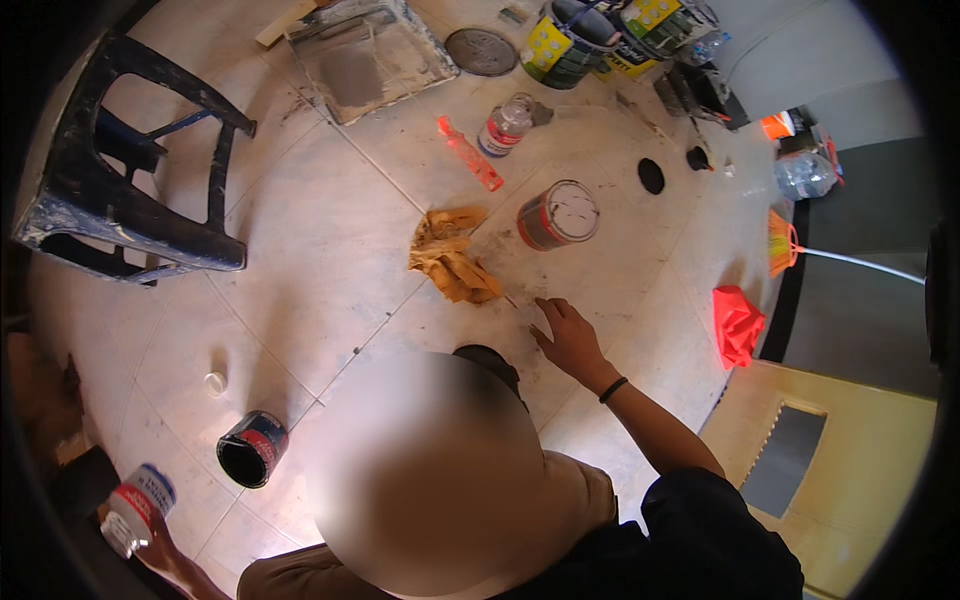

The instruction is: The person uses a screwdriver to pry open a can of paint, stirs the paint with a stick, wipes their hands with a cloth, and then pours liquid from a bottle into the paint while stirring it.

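At the lower left, my left hand [163,553] is wrapped round a clear plastic bottle [142,508] with a red, white and blue label. The bottle is tilted. My right hand [572,342] reaches over the tiled floor, fingers apart and holding nothing. Just beyond it lies a crumpled orange-brown cloth or paper [455,262]. A closed paint can [558,215] with a pale, smeared lid stands past the fingertips. Nearer my left hand is an open can [252,449], dark inside, with a small white cap [215,382] close by. A blurred patch hides the middle foreground.
A paint-spattered dark plastic stool [140,190] stands at left. Farther off are another bottle [506,125], a red strip-like piece [468,153], a dirty tray [370,60], a round lid [481,52] and several buckets [567,45]. At right lie a red bag [737,327] and a broom [783,245].
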`<state>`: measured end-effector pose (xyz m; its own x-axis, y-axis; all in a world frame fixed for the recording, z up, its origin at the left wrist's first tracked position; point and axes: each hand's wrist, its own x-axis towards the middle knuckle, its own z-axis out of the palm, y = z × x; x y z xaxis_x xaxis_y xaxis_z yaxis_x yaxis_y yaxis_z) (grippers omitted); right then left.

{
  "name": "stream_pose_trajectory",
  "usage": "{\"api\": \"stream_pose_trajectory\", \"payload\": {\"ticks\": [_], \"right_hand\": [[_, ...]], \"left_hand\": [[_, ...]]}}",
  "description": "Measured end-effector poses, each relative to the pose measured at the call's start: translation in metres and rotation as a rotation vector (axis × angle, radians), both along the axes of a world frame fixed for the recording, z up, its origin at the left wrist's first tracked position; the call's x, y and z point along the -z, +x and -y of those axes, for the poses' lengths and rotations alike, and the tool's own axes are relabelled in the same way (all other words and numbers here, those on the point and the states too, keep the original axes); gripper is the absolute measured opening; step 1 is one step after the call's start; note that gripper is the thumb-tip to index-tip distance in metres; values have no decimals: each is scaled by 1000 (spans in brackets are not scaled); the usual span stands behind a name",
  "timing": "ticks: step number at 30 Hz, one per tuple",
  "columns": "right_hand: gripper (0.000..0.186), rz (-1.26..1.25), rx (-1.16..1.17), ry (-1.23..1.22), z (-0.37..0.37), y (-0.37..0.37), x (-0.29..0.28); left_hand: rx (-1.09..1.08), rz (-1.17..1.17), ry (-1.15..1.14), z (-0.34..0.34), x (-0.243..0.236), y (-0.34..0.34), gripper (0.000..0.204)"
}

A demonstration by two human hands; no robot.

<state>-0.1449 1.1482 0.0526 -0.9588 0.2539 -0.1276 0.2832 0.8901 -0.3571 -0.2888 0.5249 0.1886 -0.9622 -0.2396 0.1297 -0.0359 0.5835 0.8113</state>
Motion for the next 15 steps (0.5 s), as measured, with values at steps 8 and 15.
{"api": "stream_pose_trajectory", "payload": {"ticks": [8,15], "right_hand": [[58,-147,-233,1,8,-46,46],[37,-269,-406,-452,115,-126,-69]], "left_hand": [[251,161,119,-65,-58,-26,92],[538,173,156,-162,82,-21,91]]}}
